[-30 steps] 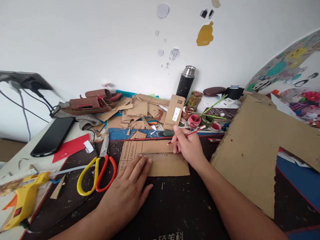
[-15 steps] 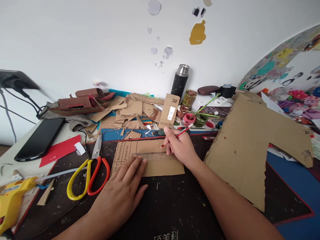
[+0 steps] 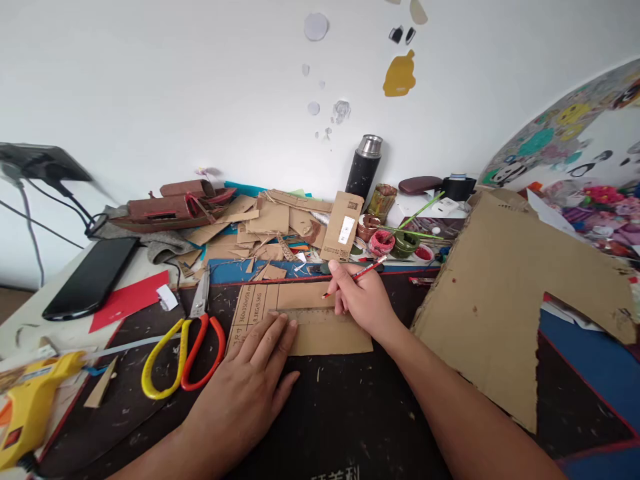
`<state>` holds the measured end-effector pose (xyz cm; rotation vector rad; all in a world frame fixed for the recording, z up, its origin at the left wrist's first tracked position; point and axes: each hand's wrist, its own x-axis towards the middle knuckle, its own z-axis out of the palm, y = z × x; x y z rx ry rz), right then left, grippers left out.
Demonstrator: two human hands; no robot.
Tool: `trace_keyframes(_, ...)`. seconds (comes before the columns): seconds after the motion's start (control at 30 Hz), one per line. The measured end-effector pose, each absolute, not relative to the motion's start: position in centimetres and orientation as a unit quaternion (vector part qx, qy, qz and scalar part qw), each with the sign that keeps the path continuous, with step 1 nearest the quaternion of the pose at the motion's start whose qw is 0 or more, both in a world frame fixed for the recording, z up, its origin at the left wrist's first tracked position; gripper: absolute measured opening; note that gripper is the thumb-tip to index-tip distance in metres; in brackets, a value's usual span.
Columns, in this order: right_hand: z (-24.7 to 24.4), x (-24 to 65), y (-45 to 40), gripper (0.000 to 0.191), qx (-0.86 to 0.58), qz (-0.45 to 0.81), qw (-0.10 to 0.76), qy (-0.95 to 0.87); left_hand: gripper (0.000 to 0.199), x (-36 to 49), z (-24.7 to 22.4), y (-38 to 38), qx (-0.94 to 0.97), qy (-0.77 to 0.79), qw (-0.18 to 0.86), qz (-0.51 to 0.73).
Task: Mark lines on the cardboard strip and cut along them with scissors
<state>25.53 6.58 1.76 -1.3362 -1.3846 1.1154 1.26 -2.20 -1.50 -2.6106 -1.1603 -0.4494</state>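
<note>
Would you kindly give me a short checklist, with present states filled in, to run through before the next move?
1. Ruler lying across the cardboard piece: ok.
2. Left hand steadying the work: ok, its fingertips rest at the ruler's left end.
3. Pencil in the right hand: ok, held with its tip pointing down towards the cardboard piece.
4. Pencil tip touching the cardboard piece: cannot tell.
5. Scissors out of both hands: ok, they lie left of the cardboard piece.
6. Cardboard scraps cleared away: not ok, they lie heaped behind the cardboard piece.
</note>
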Motion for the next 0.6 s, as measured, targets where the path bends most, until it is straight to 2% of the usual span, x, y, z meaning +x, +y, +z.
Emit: trace_keyframes(0.6, 2.03, 25.54, 6.48, 0.076, -0.527, 0.481, 0.432, -0.552, 0.057, 1.73, -1.97, -2.51, -0.892, -0.423, 0.075, -0.141)
